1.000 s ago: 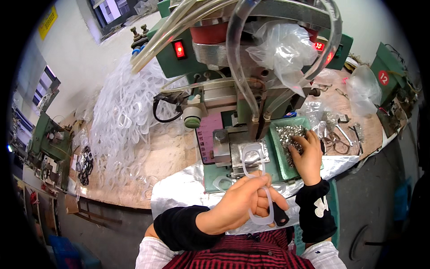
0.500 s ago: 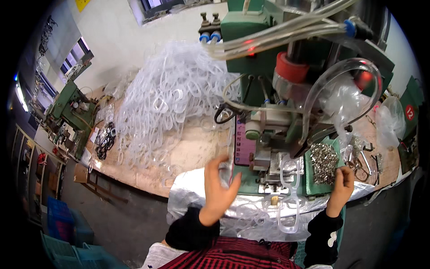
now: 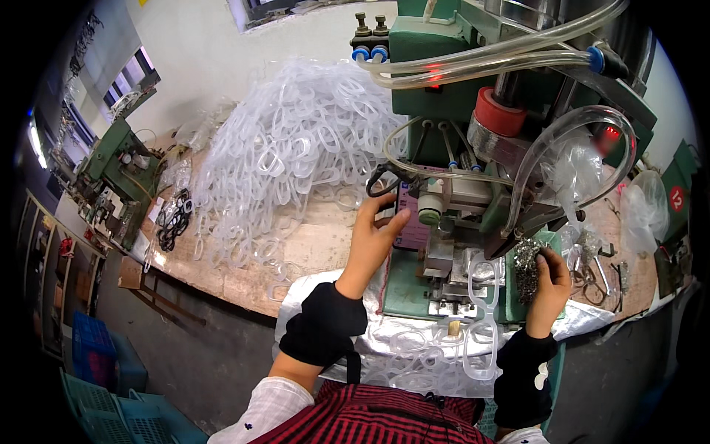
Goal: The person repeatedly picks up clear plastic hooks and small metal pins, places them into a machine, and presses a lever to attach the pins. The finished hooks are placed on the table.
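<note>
Has lifted the left hand (image 3: 370,240) from low over the silver sheet (image 3: 305,290) half a second ago to the centre of the view, beside the pink panel (image 3: 411,229) and just left of the green knob (image 3: 430,214). Shows the left fingers parted, with the thumb apart from the forefinger and nothing visible between; cannot tell about contact with the panel. Has brought the right hand (image 3: 549,288) inward from the right rim of the green tray (image 3: 513,302), right of centre in the view, to the small metal pieces (image 3: 526,263) inside. Bends the right fingers down at the pieces, with the tips partly hidden; cannot tell about any grip on a piece. Leaves the clear eyewear frame (image 3: 484,309) as seen half a second ago, with the upper ring over the metal fixture (image 3: 452,285) and the lower ring jutting toward the lower edge of the view; held it in the left hand a full second ago. Shows the heap of clear frames (image 3: 296,133) much as before, upper left of centre on the table (image 3: 318,237).
</note>
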Available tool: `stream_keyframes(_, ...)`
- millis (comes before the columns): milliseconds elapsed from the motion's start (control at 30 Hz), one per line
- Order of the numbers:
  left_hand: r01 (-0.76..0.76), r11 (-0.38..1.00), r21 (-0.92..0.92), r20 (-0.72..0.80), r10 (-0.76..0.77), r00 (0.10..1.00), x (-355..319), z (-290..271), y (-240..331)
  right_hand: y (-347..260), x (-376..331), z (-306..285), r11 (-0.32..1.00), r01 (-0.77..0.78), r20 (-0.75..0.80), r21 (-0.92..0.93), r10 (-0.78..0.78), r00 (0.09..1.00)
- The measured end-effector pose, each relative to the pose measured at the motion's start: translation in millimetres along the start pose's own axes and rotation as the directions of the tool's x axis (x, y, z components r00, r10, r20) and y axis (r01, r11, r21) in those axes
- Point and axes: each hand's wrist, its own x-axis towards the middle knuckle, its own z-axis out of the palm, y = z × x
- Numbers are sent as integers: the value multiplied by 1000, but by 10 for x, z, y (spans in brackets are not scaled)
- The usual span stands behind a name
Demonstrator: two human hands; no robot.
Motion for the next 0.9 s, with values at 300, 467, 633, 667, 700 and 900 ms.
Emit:
stream_keyframes(300,-88,989,118,-233,114,966,39,70,188,77,-382,-394,990,55,-158,-127,-75,985)
stream_keyframes(467,-230,319,919,-63,697,714,197,-781,476,-594,-460,-173,983,144,103,-112,-133,986)
stream_keyframes(633,-271,312,911,-19,686,728,306,-1013,539,-799,-193,464,982,58,181,179,-91,979)
stream_keyframes(667,-297,332,895,10,652,758,245,-1053,423,-823,-199,508,968,-51,272,247,-19,962)
stream_keyframes(700,-323,355,877,42,614,788,200,-1038,333,-821,-219,536,958,-67,252,279,-6,968)
stream_keyframes(900,-528,189,828,408,444,798,281,-693,-29,-966,-293,629,929,-120,248,351,31,968)
